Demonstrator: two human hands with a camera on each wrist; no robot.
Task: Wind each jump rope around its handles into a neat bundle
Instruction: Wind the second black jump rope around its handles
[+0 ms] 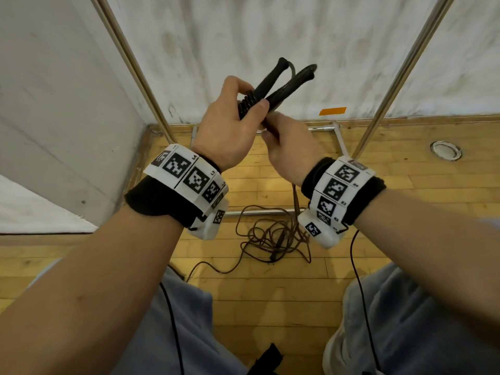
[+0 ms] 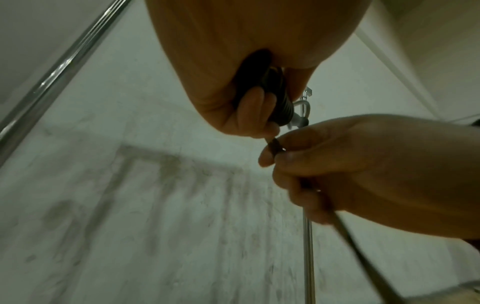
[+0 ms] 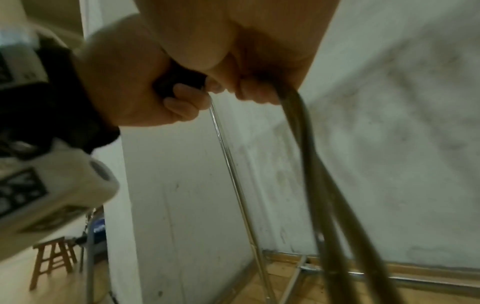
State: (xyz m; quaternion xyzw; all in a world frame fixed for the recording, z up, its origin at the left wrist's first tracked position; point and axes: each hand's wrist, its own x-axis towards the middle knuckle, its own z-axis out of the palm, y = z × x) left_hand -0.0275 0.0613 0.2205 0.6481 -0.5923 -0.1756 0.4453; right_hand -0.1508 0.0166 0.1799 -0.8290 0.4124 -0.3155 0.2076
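Head view: handles (image 1: 273,89) angle up and away to the right, left hand (image 1: 232,125) wrapped round them, right hand (image 1: 290,147) pinching the rope (image 1: 270,234) just below.

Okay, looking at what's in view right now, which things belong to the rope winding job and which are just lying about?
Part of the job:
- handles, gripped in the left hand
- rope, pinched by the right hand, the rest tangled on the floor

Just lying about:
- metal poles
- orange tape on the wall
- round floor fitting
- wooden stool
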